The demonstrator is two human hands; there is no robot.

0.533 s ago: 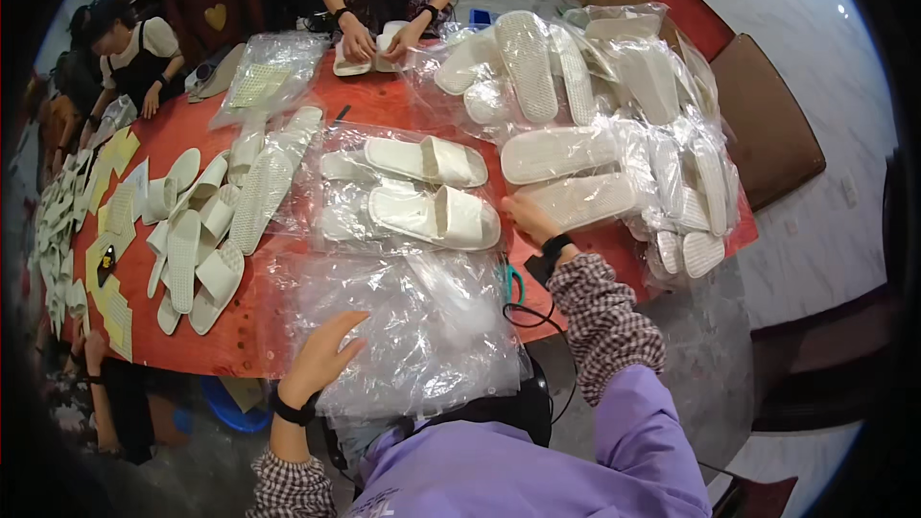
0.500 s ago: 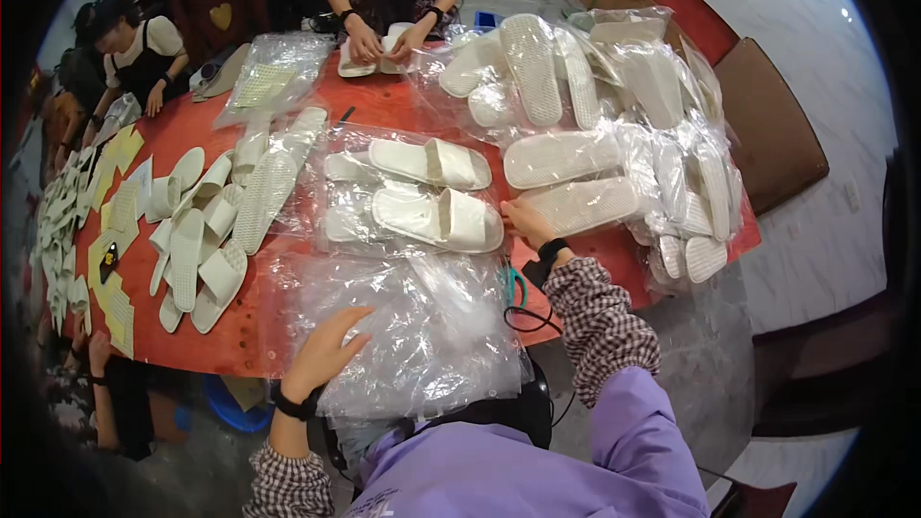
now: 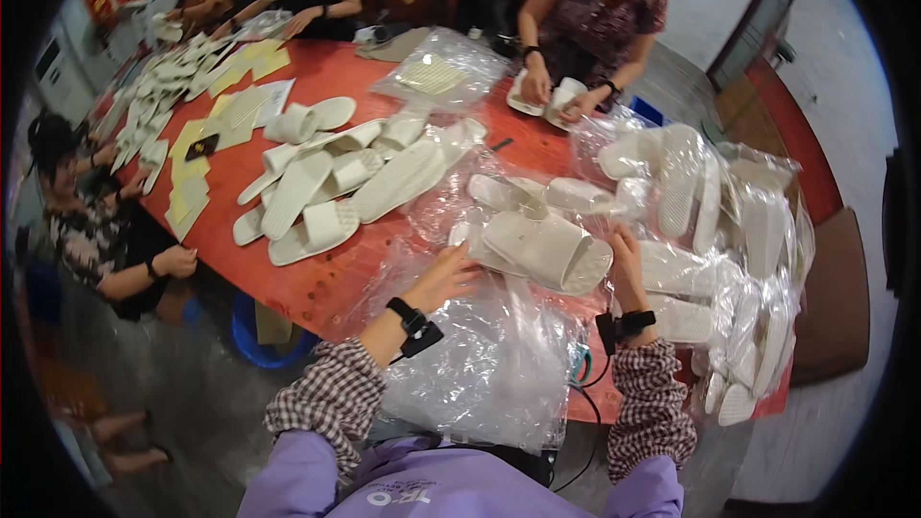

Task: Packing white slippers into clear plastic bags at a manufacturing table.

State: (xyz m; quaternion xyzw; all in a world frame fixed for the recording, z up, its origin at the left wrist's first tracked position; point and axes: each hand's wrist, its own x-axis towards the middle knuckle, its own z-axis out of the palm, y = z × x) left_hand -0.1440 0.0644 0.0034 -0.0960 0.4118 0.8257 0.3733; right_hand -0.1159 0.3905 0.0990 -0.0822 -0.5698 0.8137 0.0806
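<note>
Two pairs of white slippers (image 3: pixel 537 242) lie in clear plastic at the table's middle, the nearer one tilted. At their right end, my right hand (image 3: pixel 628 267) has its fingers closed on the edge of the clear plastic bag (image 3: pixel 606 214) around them. By the left end of the nearer slipper, my left hand (image 3: pixel 443 278) is open with fingers spread, against or just over the plastic; contact is unclear. Below both hands, a stack of clear plastic bags (image 3: pixel 470 355) lies on the near edge of the table.
Loose white slippers (image 3: pixel 305 194) are heaped on the left of the red table (image 3: pixel 317 299). Bagged slippers (image 3: pixel 758 221) pile up on the right. Yellow sheets (image 3: pixel 190 173) lie farther left. Across the table a co-worker (image 3: pixel 595 24) handles slippers. A blue tub (image 3: pixel 251 336) stands below.
The view has swung to the left. My left hand has moved from above the flat bags up to the slippers. The nearer slippers have shifted and tilted beside my right hand.
</note>
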